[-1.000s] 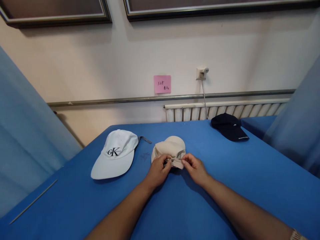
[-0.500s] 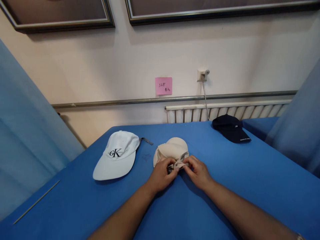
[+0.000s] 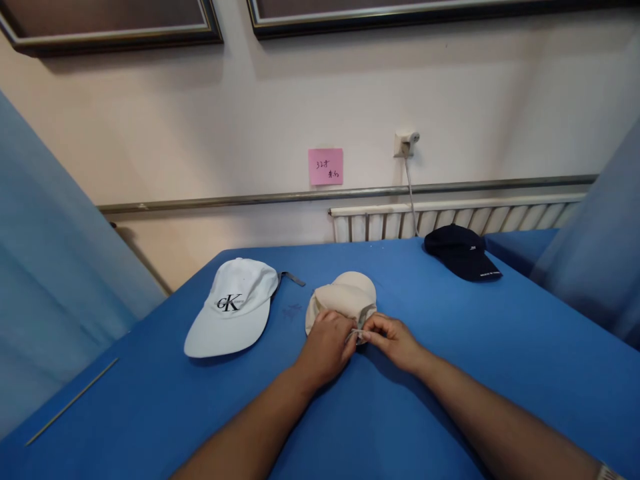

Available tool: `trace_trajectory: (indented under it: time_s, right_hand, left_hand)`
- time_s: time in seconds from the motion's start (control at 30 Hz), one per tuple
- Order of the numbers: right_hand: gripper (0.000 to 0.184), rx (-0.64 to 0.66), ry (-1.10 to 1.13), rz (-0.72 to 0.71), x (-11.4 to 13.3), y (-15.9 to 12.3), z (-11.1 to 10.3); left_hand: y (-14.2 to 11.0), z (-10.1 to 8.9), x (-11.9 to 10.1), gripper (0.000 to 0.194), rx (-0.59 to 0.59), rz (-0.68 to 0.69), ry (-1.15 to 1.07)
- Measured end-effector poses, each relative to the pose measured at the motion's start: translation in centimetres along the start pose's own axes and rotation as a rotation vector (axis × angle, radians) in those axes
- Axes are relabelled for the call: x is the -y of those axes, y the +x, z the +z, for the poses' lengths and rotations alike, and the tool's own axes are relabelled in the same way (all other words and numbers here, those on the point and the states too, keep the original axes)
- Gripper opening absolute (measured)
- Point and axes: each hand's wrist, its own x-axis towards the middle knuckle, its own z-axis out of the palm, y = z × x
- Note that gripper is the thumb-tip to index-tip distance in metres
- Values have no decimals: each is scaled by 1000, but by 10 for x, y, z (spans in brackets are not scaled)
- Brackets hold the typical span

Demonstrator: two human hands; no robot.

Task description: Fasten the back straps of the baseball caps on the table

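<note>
A beige cap [image 3: 341,298] lies on the blue-covered table [image 3: 350,420], its brim pointing away from me and its back edge toward me. My left hand [image 3: 327,345] is closed over that back edge, the fingertips partly hidden behind the hand. From the other side my right hand [image 3: 394,340] pinches the end of the cap's thin strap between thumb and forefinger. The two hands nearly meet at the strap. What fastens the strap is too small to make out.
To the left rests a white cap [image 3: 240,303] with dark letters and a loose grey strap. A black cap [image 3: 461,252] sits at the back right. One thin stick [image 3: 73,401] lies along the left edge. Behind stand a radiator [image 3: 380,225] and a rail [image 3: 250,199].
My left hand has rolled over so its back now covers more of the cap's rear edge. The strap between the hands looks flatter and thinner. The view has tilted slightly.
</note>
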Motion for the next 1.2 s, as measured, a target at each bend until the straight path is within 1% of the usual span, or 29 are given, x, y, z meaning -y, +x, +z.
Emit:
trace_trajectory:
  time_s: [0.07,0.2,0.3,0.4,0.5,0.63,0.77,0.87,0.93,1.1,1.2]
  right_hand:
    - [18,-14,-18,5,0,-1,0]
    - [12,-89,-86,14,-3,-4,3]
    - [10,-122,-43,26,-5,-6,6]
    - [9,-165,-9,-27,-4,-7,8]
    - [9,-194,-24,-77,-1,-7,7]
    - [10,-198,-48,-104,2,-8,4]
    - [13,-180,-109,-166,3,-10,2]
    - [15,-159,-158,-199,4,-11,3]
    - [15,-156,-179,-209,4,-11,3]
    - [14,-159,-231,-227,6,-11,3]
    - [15,-168,-269,-255,4,-12,3]
  left_hand:
    - [0,0,0,15,-10,8,18]
    - [-1,-2,0,15,-44,49,40]
    - [-1,-5,0,16,-85,99,60]
    - [-2,-9,-2,18,-91,123,55]
    - [-4,-14,-6,13,-91,36,-42]
    - [-4,-18,-9,18,-83,-134,-214]
    - [-1,-11,-4,19,-64,-283,-446]
    - [0,-3,0,19,-82,-362,-656]
    - [0,-1,1,22,-79,-385,-733]
    - [-2,-2,0,21,32,-367,-677]
    - [-3,0,0,20,54,-380,-729]
